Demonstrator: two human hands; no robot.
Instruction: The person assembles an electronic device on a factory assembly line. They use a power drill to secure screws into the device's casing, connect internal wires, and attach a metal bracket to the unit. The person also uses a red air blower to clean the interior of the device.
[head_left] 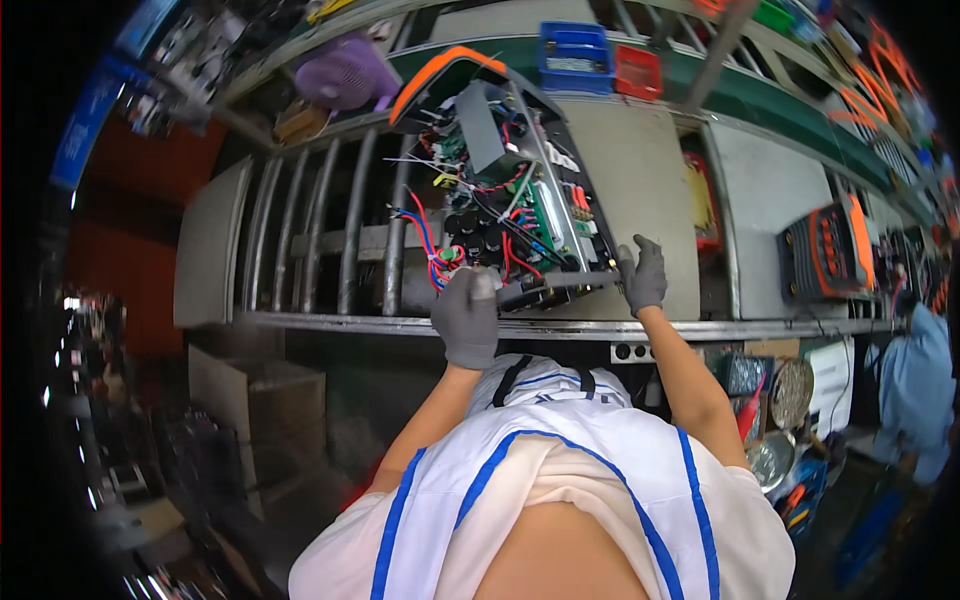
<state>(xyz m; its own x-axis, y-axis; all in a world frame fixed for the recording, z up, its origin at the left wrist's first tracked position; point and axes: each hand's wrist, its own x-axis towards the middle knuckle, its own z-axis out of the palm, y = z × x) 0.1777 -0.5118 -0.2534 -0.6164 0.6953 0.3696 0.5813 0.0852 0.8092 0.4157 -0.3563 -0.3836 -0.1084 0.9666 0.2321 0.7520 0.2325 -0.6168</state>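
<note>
An opened electrical machine (500, 190) lies before me with an orange-edged end panel (447, 66) at the far end. Green circuit boards, black capacitors and a grey metal cover (490, 130) show inside it. Red and blue loose wires (425, 237) stick out on its left. My left hand (467, 318), in a grey glove, is closed at the machine's near left corner; its fingertips are partly hidden. By the near right corner is my right hand (645, 275), also gloved, thumb and fingers apart. Whether it touches the casing, I cannot tell.
Metal rollers (315, 225) run left of the machine, and a steel rail (560, 328) edges the line nearest me. Behind stand a purple fan (345, 73), a blue bin (576, 58) and a red bin (638, 73). Another orange and black machine (828, 250) sits at right.
</note>
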